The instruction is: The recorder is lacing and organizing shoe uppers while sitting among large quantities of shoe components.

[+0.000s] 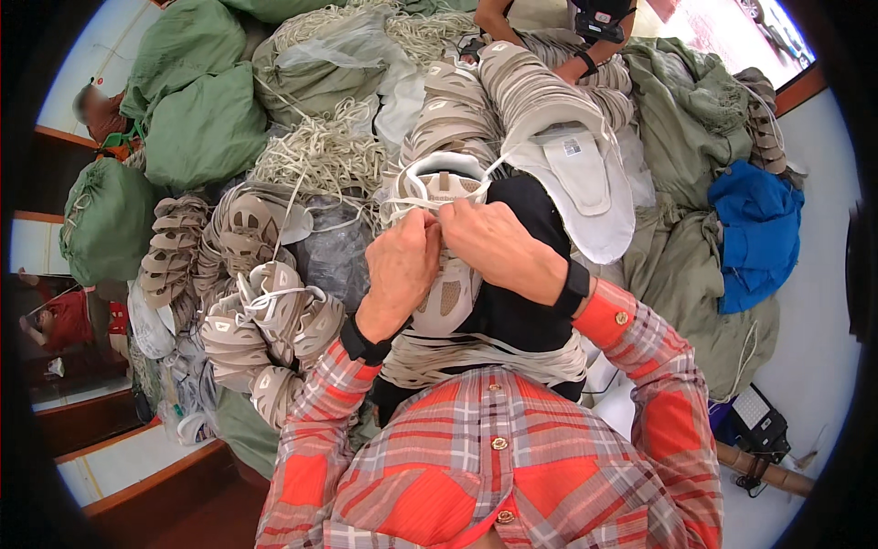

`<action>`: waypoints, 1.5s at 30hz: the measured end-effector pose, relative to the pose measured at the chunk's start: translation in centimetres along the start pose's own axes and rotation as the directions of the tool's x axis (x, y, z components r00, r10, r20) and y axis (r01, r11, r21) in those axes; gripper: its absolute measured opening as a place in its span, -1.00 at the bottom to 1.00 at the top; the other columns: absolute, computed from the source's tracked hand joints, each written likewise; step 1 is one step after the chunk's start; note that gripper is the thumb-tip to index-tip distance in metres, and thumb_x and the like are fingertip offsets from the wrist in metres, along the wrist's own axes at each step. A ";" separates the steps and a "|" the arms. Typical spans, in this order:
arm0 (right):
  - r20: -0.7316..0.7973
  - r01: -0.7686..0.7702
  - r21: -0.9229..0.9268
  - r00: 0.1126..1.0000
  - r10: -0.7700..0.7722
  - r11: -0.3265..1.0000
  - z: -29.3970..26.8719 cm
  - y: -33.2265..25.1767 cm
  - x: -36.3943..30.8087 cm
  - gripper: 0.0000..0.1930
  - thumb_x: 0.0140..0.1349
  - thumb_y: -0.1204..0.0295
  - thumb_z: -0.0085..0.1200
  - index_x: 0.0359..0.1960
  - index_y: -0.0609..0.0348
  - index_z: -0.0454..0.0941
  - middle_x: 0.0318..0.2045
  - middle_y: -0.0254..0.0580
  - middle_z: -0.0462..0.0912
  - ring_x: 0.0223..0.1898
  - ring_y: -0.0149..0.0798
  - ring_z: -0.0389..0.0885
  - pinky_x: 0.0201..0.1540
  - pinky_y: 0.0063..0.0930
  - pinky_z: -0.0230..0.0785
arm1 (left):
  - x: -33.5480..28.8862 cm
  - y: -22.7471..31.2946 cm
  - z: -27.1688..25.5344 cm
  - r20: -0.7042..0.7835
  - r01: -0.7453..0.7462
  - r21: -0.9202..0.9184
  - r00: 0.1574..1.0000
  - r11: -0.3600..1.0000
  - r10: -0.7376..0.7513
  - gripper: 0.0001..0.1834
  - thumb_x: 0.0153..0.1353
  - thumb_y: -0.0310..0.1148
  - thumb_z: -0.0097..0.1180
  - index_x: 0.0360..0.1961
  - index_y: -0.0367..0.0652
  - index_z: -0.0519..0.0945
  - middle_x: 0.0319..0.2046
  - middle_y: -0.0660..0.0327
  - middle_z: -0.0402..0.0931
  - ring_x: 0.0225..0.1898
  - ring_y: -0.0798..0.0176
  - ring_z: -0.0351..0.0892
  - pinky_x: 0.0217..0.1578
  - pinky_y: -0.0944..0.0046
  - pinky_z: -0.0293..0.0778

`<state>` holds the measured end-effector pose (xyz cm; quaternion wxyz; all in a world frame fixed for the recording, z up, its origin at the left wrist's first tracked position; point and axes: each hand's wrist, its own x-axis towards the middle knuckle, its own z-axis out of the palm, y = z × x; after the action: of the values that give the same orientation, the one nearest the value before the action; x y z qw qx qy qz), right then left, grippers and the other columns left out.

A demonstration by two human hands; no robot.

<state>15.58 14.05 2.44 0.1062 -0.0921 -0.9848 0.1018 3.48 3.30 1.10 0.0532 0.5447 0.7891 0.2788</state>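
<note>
A beige shoe upper [445, 306] lies across my dark-clothed lap, its toe pointing toward me. My left hand [402, 261] and my right hand [503, 249] meet over its lacing area, fingers pinched on the white shoelace. My fingers cover the eyelets and the exact grip. The upper's tongue and collar [446, 172] show just beyond my knuckles. Off-white shoelaces [480, 366] hang in a bundle across my lap, close to my waist. Right of the upper, a row of nested uppers ends in one with a white lining [585, 183].
Laced beige uppers [274, 316] are heaped at left beside more stacked uppers [174, 247]. A tangle of loose laces [320, 156] lies beyond. Green sacks [197, 119] and a blue cloth [757, 229] surround me. Another person's arm [585, 64] reaches in at the far side.
</note>
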 end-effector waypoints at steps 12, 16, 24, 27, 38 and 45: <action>0.110 -0.153 -0.039 0.982 0.156 0.987 -7.0 3.6 -13.8 -0.86 -0.04 0.57 0.01 -0.43 0.22 0.31 -0.57 -0.19 0.36 -0.51 -0.10 0.50 -0.50 -0.27 0.33 | 1.4 1.0 -10.4 0.561 0.066 -0.273 0.821 0.960 0.104 -0.78 0.15 -0.29 0.14 -0.55 -0.20 0.53 -0.55 0.10 0.52 -0.55 0.01 0.49 -0.52 0.12 0.35; 0.234 -0.289 0.152 0.940 0.250 0.945 -3.6 1.9 -14.2 -0.85 0.10 0.49 0.00 -0.42 0.26 0.29 -0.58 -0.03 0.46 -0.50 0.00 0.55 -0.51 -0.16 0.36 | 1.8 2.3 -12.5 0.226 0.021 -0.969 0.489 0.247 0.842 -0.87 0.12 -0.39 0.17 -0.47 -0.23 0.61 -0.53 0.24 0.53 -0.44 0.17 0.47 -0.32 0.24 0.28; 0.602 -0.719 0.644 0.687 0.407 0.261 -3.2 2.0 -3.1 -0.74 0.25 0.33 -0.03 -0.42 0.35 0.48 -0.72 -0.25 0.51 -0.82 -0.46 0.43 -0.81 -0.56 0.18 | 1.5 0.9 -15.4 0.199 -0.272 -0.827 0.676 0.492 0.710 -0.83 0.03 -0.31 0.20 -0.44 -0.18 0.70 -0.54 0.26 0.53 -0.43 0.24 0.45 -0.27 0.23 0.22; 0.647 -0.735 0.641 0.672 0.361 0.220 -3.1 1.7 -3.7 -0.73 0.25 0.36 -0.04 -0.53 0.32 0.48 -0.72 -0.24 0.52 -0.80 -0.43 0.46 -0.84 -0.61 0.17 | 1.0 0.2 -16.2 0.342 -0.188 -0.703 0.755 0.685 0.559 -0.83 0.04 -0.34 0.18 -0.40 -0.20 0.70 -0.58 0.27 0.51 -0.49 0.26 0.42 -0.29 0.22 0.21; -0.095 -0.913 -0.040 0.409 0.908 0.407 -12.6 13.7 -35.8 -0.83 0.12 0.48 0.02 -0.54 0.36 0.48 -0.72 -0.02 0.45 -0.65 -0.26 0.47 -0.60 -0.35 0.21 | 4.4 0.0 -8.7 0.312 -0.237 -0.313 0.889 0.920 0.335 -0.60 0.04 -0.52 0.14 -0.02 -0.16 0.53 -0.27 0.05 0.49 -0.20 0.00 0.47 -0.16 0.15 0.39; -0.075 -0.112 0.992 -0.115 0.991 0.062 -9.2 15.4 -43.8 -0.69 0.24 0.54 -0.13 -0.02 0.50 0.40 -0.07 0.10 0.56 -0.11 -0.07 0.58 0.01 -0.42 0.45 | 4.9 -2.7 -4.9 0.254 -0.407 -0.049 0.878 0.912 0.406 -0.84 -0.02 -0.47 0.16 -0.34 -0.13 0.55 -0.41 0.14 0.36 -0.29 0.08 0.41 -0.23 0.18 0.35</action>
<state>62.20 21.67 -0.46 0.5487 -0.5844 -0.3573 0.4792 -2.69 5.11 4.97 0.0945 0.7300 0.6442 0.2079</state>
